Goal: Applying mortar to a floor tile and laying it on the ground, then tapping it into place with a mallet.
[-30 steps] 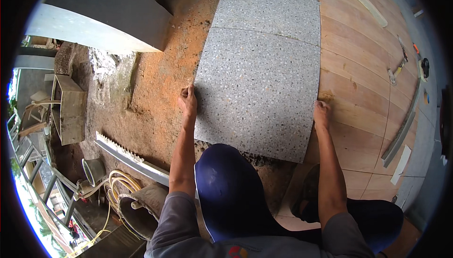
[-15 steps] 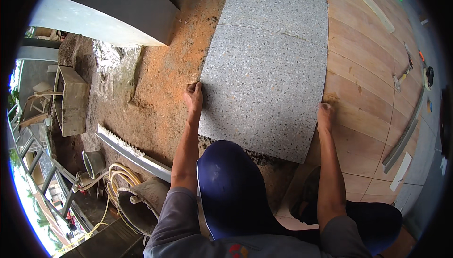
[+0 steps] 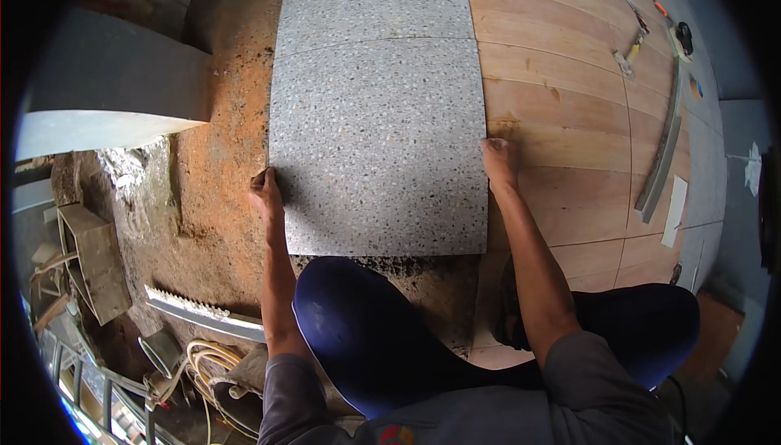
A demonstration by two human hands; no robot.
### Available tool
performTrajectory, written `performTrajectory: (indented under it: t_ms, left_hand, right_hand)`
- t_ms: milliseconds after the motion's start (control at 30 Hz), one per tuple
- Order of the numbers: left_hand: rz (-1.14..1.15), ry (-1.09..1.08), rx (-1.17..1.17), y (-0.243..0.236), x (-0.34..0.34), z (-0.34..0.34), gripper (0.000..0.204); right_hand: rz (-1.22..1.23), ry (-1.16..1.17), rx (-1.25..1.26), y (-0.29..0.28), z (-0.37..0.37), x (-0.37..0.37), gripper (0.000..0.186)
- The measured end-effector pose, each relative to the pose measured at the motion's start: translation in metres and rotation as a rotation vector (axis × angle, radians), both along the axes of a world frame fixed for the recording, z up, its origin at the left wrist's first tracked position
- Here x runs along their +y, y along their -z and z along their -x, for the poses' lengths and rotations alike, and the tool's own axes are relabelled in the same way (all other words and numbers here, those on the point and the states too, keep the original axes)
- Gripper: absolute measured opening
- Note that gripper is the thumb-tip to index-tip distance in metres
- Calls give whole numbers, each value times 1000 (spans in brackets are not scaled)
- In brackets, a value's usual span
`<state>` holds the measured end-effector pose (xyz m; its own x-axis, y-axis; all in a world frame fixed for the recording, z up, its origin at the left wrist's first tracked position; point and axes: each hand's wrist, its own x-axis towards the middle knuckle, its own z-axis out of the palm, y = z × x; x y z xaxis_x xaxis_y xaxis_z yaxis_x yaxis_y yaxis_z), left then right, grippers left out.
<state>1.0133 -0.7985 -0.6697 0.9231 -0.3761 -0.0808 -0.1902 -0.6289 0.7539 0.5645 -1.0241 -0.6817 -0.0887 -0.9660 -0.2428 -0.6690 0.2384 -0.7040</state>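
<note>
The speckled tile [image 3: 378,152] lies at two o'clock from the left hand [image 3: 267,194], nine o'clock from the right hand [image 3: 500,160]; fingers curled, grip impossible to tell

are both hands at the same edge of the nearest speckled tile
No, the left hand is at the left edge of the speckled tile, while the right hand is at its right edge.

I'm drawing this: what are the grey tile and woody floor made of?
The grey tile looks like matte terrazzo or ceramic: chip-like flecks. The woody floor seems smooth, maybe wood or wood-patterned tile: brown grain, thin seams.
</note>
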Motion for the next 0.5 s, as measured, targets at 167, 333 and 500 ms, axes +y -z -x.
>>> performTrajectory:
  t_ms: [167, 333, 500]
  left_hand:
    - [-121, 17, -11, 7, -9, 3, 36]
    - [-224, -9, 10, -2, -15, 8, 37]
    - [-306, 60, -53, -11, -22, 22, 37]
  right_hand:
    - [-143, -24, -23, -18, 10, -15, 35]
    - [22, -177, -7, -53, 4, -16, 36]
    - [140, -160, 65, -82, -13, -30, 30]
